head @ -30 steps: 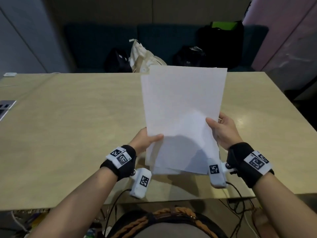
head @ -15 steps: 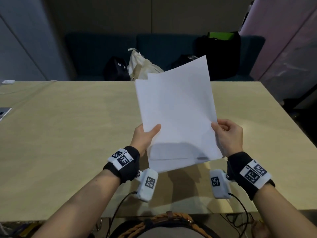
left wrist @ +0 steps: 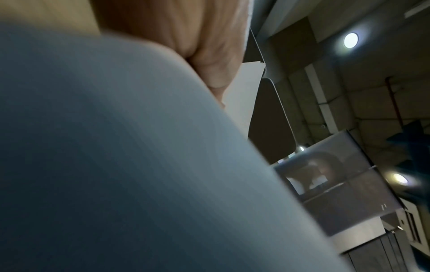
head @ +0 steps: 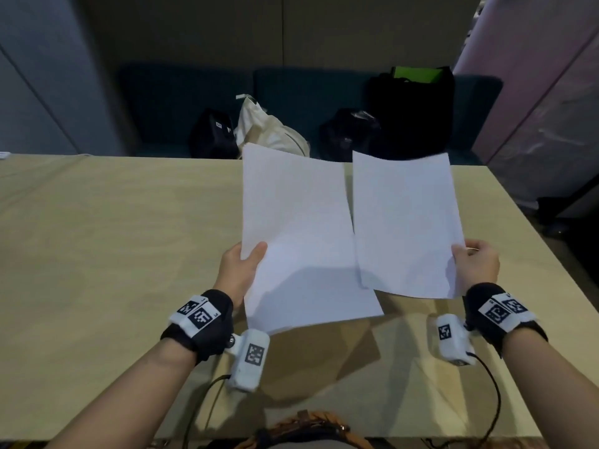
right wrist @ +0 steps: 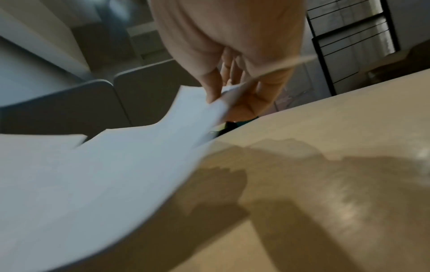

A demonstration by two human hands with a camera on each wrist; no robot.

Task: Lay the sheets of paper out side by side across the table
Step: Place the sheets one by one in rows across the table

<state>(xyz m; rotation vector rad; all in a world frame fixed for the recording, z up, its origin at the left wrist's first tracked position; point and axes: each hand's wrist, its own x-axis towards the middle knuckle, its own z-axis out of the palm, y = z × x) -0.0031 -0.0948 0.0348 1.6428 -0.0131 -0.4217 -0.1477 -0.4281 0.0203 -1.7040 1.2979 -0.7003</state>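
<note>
I count two lots of paper, both held up off the table (head: 129, 238): a stack of sheets (head: 301, 241) in my left hand (head: 238, 273) and a single sheet (head: 405, 228) in my right hand (head: 478, 264). How many sheets the stack has I cannot tell; the left wrist view shows at least two edges at its corner. Both forearms reach forward over the table's near edge, palms turned inward, each wrist wearing a black band (head: 201, 319). The left thumb lies on top of the stack's left edge with the fingers curled underneath. The right hand pinches the single sheet's right edge, thumb on top, fingers curled below; the right wrist view shows that sheet bowing down toward the table. The single sheet sits just right of the stack, its lower left corner overlapping the stack's right edge. Beyond the table's far edge, one pale bag (head: 269, 134) and several dark bags (head: 411, 115) rest on a bench.
</note>
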